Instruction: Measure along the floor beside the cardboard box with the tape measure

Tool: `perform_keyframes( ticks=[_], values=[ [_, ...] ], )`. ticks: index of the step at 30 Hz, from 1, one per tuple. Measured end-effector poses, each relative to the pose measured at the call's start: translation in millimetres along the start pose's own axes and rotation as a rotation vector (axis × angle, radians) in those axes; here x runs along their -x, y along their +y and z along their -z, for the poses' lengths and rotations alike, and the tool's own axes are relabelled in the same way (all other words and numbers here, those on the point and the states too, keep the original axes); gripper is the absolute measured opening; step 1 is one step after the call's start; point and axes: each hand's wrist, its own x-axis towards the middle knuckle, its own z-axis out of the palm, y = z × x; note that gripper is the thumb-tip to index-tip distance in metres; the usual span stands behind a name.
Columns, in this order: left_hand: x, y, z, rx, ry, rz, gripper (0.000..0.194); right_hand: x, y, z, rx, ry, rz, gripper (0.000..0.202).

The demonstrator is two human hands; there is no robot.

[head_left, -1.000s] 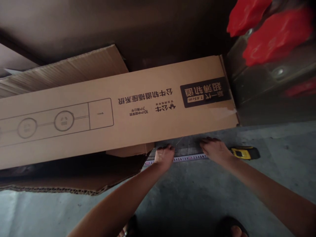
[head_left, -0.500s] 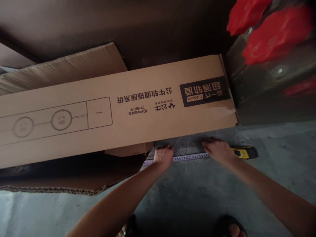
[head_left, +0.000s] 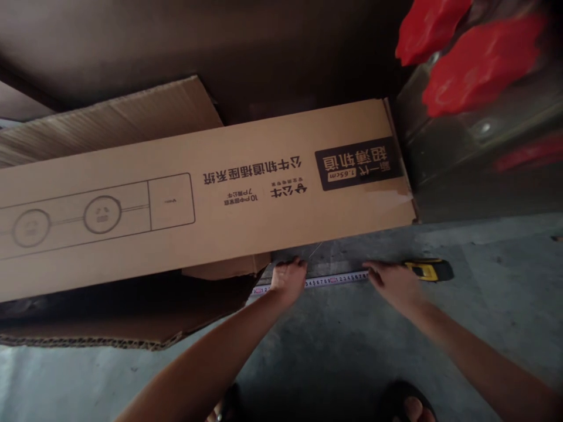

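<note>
Both hands are down flat on the floor pinning a tape. The left hand (head_left: 288,277) sits palm-down with fingers spread loosely, pressing on the white printed blade of the measuring tape (head_left: 336,279), not curled around anything. The right hand (head_left: 393,279) is also flattened over the blade, fingers out toward the left, resting on it rather than gripping. Looks to me like the pressing is there to keep the springy blade lying straight and stop it from sliding or snapping back.

The tape runs in a line between the two hands along the grey concrete floor (head_left: 334,351). Its yellow and black plastic case (head_left: 428,270) lies just past the right hand, touching or nearly touching the knuckles, hard to say which. The other end of the blade pokes out left of the left hand and disappears under a brown corrugated cardboard flap (head_left: 132,319).

Just beyond the fingertips is a long flat tan cardboard box printed with socket outlines and a black label (head_left: 211,193), lying parallel to the tape, near edge right by the fingers. Farther right there's a shiny metal surface with blurry red shapes (head_left: 479,64). Dark sandal toes (head_left: 407,404) show at the bottom.
</note>
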Motion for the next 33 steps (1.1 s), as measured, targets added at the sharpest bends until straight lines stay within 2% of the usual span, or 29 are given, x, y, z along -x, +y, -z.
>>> perform_keyframes(
  ticks=[5, 9, 17, 33],
  values=[
    [-0.1, 0.0, -0.1, -0.012, 0.006, 0.002, 0.016, 33.2, -44.6, -10.2, -0.108, -0.160, -0.022, 0.050],
    [-0.5, -0.1, 0.1, -0.024, 0.005, 0.002, 0.016, 37.2, -63.0, -13.9, -0.143, -0.196, -0.037, 0.059],
    [-0.9, -0.5, 0.7, -0.044, 0.011, -0.003, 0.016, 30.1, -65.6, -9.6, -0.163, -0.245, -0.064, 0.066],
    [-1.6, 0.1, 2.4, -0.056, 0.004, 0.012, 0.019, 23.4, -58.9, -12.9, -0.179, -0.214, -0.093, 0.069]
  ],
)
